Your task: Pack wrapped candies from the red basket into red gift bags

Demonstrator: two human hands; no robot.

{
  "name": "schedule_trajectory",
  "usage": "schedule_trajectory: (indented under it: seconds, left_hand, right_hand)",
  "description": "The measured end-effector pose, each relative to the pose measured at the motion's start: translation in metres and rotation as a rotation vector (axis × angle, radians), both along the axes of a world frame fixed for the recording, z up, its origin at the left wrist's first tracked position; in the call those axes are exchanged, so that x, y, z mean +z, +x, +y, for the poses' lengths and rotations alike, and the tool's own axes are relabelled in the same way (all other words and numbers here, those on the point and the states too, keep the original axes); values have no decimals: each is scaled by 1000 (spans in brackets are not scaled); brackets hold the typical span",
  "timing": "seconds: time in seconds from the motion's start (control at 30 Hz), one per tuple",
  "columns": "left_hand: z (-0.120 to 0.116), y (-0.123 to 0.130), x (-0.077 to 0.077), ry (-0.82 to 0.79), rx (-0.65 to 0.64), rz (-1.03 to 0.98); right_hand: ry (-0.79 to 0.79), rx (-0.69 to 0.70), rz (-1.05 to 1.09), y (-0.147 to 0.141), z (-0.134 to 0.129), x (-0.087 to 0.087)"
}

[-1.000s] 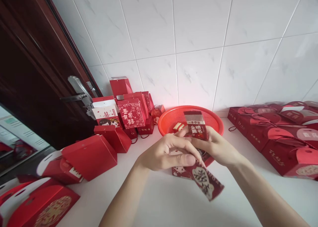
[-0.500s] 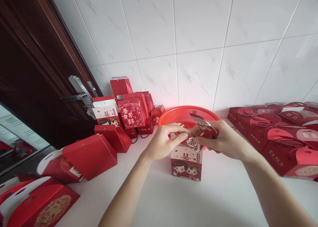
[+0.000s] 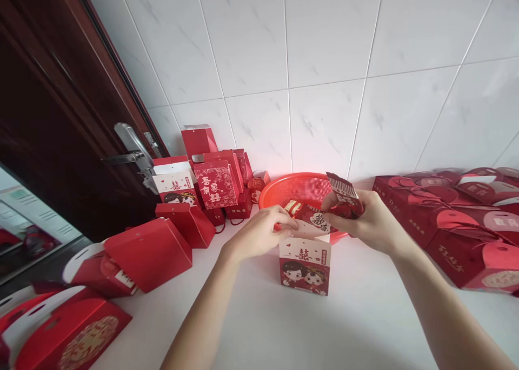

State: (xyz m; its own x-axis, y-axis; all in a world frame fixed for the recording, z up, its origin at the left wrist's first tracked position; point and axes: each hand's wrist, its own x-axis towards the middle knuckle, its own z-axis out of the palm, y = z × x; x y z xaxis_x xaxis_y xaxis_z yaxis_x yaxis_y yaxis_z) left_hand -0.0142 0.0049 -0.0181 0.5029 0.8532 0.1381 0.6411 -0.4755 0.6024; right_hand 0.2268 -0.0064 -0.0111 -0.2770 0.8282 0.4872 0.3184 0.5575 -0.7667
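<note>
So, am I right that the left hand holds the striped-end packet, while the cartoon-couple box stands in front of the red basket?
Not quite: the head view shows the right hand holding that packet; the box does stand in front of the basket.

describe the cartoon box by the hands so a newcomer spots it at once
Find the round red mesh basket by the tiled wall. Just in front of it, by the left hand, stands a small red-and-white box with two cartoon faces. Its lookalike is among red boxes near the door; this one stands apart from them.
</note>
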Motion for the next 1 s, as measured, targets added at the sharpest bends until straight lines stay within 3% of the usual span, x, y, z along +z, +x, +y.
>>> schedule_trajectory:
  seconds: [0.2,0.4,0.67,0.83,1.0]
  left_hand:
    - [2,-3,2,-35,27,87]
    - [0,-10,5,-124,-29,101]
    - [-2,-9,8,-185,-101,47]
    - [-1,-10,7,-182,-48,84]
    - [0,-11,4,-165,-48,67]
  right_hand:
    - [-59,52,-16,-4,3,-7]
    - [-124,107,-86,-4,3,-11]
    - [-74,30,-243,-11,3,-13]
    - [-69,17,-142,-9,3,-13]
    - [-143,51,154,-11,3,-8]
